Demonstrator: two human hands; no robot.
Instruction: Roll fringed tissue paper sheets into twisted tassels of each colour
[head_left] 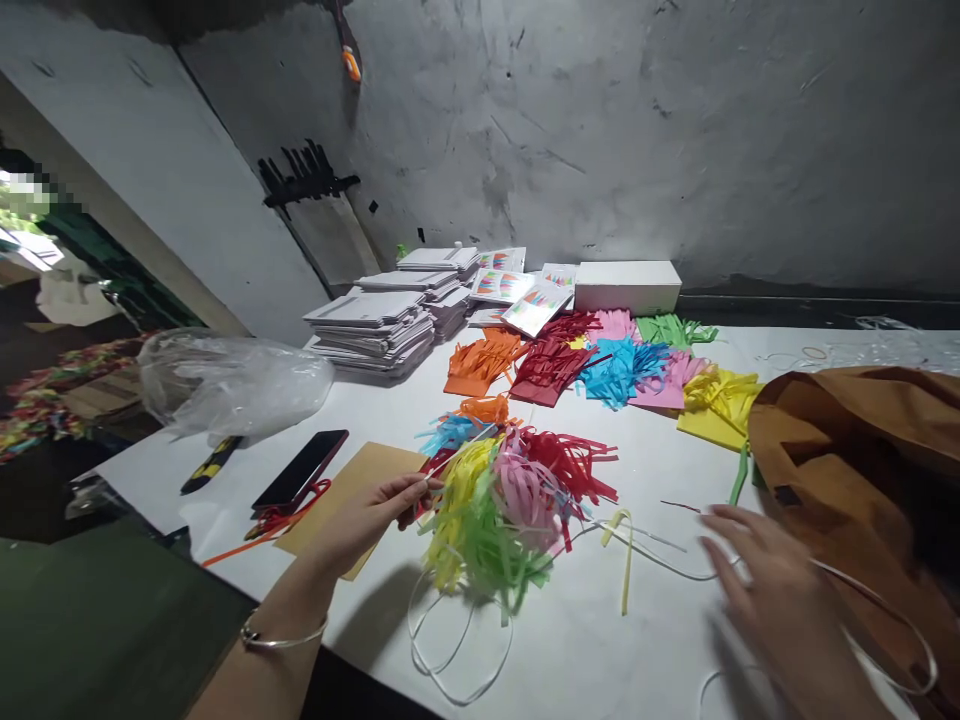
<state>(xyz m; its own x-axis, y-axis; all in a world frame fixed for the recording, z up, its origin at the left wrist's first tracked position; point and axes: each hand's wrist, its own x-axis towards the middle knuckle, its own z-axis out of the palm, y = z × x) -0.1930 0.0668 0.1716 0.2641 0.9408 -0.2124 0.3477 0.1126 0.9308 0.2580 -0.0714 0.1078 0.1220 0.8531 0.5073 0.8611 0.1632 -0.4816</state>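
Observation:
My left hand (401, 500) is closed in a pinch on a white cord (472, 440) at the upper left of a bunch of paper tassels (517, 500). The bunch mixes yellow, green, pink, red, blue and orange fringes. Loops of the same cord hang toward the table's front edge. To the right, my right hand (780, 590) is slightly blurred, its fingers apart with nothing visible in them. It is over the table beside a thin dark red strip (681, 506). More white cord passes behind this hand, so contact cannot be told.
Fringed paper pieces (551, 365) in several colours lie behind the bunch. White stacks (375, 330), printed cards (536, 305) and a white box (628, 287) stand by the wall. A phone (300, 470), a cutter knife (210, 465) and a plastic bag (240, 380) are left; brown cloth (847, 440) is right.

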